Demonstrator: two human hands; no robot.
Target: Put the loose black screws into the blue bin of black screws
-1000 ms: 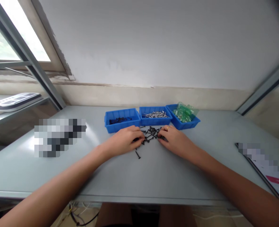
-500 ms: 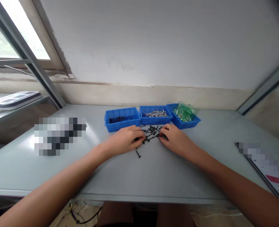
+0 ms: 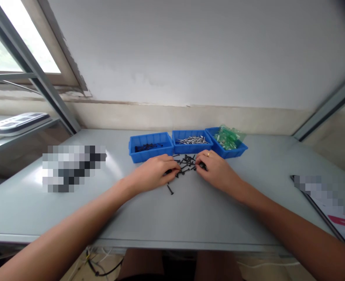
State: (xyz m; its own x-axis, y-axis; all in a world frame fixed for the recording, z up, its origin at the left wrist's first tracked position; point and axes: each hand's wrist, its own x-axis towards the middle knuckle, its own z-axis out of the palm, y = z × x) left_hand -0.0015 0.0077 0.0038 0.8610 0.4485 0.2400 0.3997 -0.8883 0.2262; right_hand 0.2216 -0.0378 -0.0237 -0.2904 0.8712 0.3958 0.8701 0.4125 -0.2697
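Several black screws (image 3: 186, 160) lie in a loose pile on the table between my two hands. At the pile's left edge, my left hand (image 3: 156, 171) is closed, its fingers curled round dark screws that show partly under the fingertips. From the right, my right hand (image 3: 217, 168), with a ring on one finger, is also curled, with dark screws showing below its fingers. One single black screw (image 3: 170, 189) lies apart, nearer to me. Behind my left hand stands a blue bin (image 3: 151, 155) holding more black screws; how many screws each hand holds is hidden.
A middle blue bin (image 3: 192, 148) holds silver nails or pins, and a right blue bin (image 3: 232, 153) holds green plastic bags. A blurred-out object (image 3: 73, 168) lies at the left, and a flat dark-edged device (image 3: 321, 210) at the right. Behind the table rises the wall (image 3: 190, 58).
My right hand has shifted slightly up and left, its fingers drawing in over the screws. My left hand stays almost still at the pile.
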